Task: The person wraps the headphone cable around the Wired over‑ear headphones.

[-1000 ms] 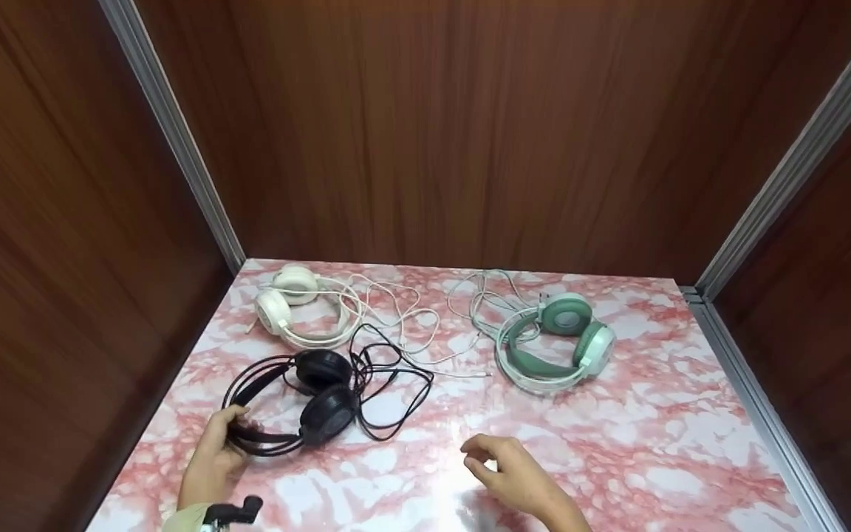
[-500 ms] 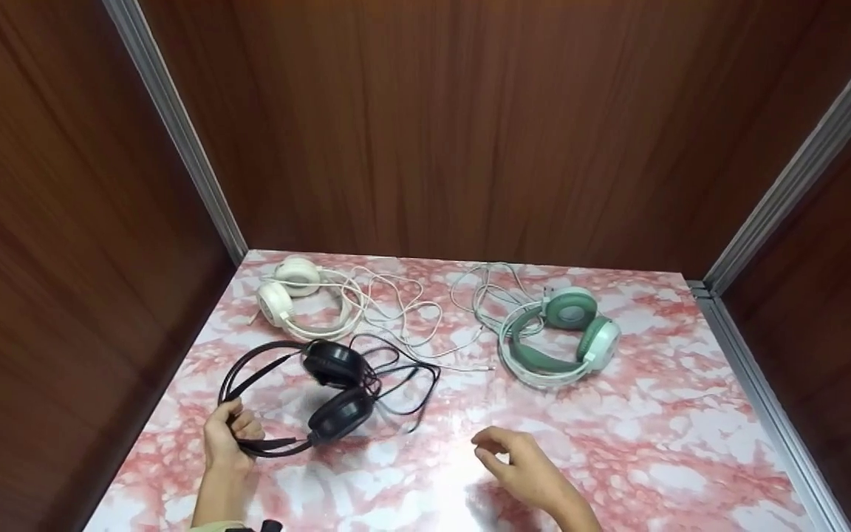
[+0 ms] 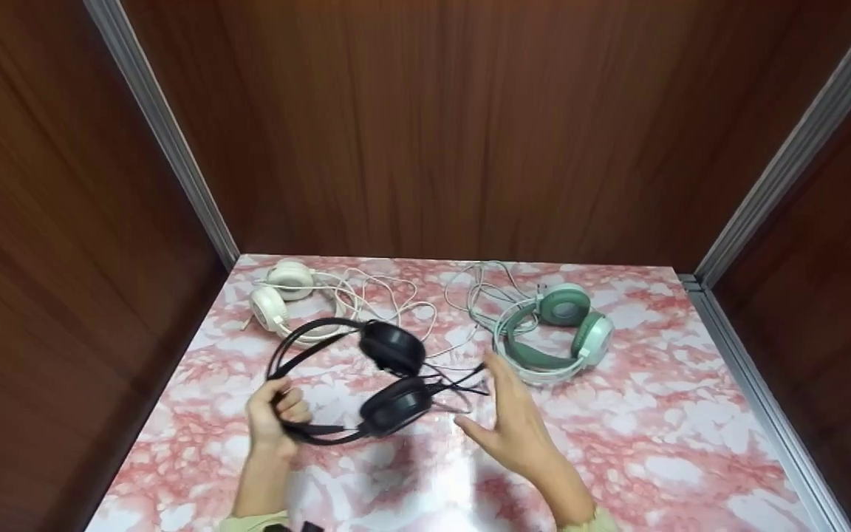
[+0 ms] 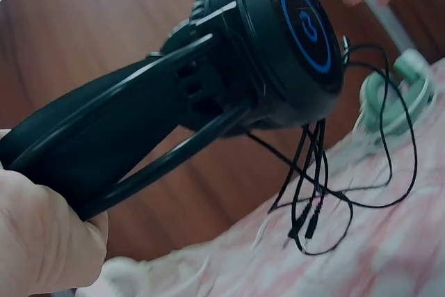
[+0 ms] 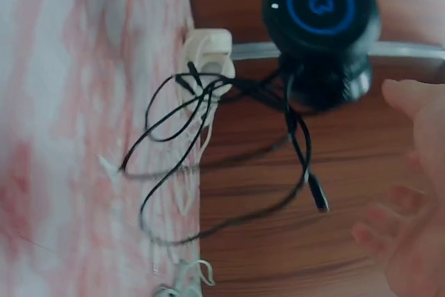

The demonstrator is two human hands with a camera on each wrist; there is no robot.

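Note:
My left hand [image 3: 272, 417] grips the headband of the black headphones [image 3: 396, 406], which are lifted above the table. In the left wrist view an earcup [image 4: 299, 39] with a blue ring faces outward, and the black cable [image 4: 316, 193] dangles below it in loose loops. To the right of the earcups, my right hand [image 3: 518, 421] has its fingers extended and the thumb spread apart. In the right wrist view a gap shows between that hand [image 5: 410, 206] and the black headphones [image 5: 323, 26], and the hanging cable [image 5: 222, 227] is apart from the fingers.
White headphones [image 3: 270, 307] lie at the back left of the marbled red-and-white table [image 3: 654, 443], their cable spread to the right. Green headphones [image 3: 592, 343] lie at the right with a coiled pale cable. Brown wood panels [image 3: 425, 133] and metal posts [image 3: 802, 155] enclose the table.
The left hand has raised the black headphones off the table and carried them to the right, cable trailing. The right hand has extended its fingers and moved slightly forward.

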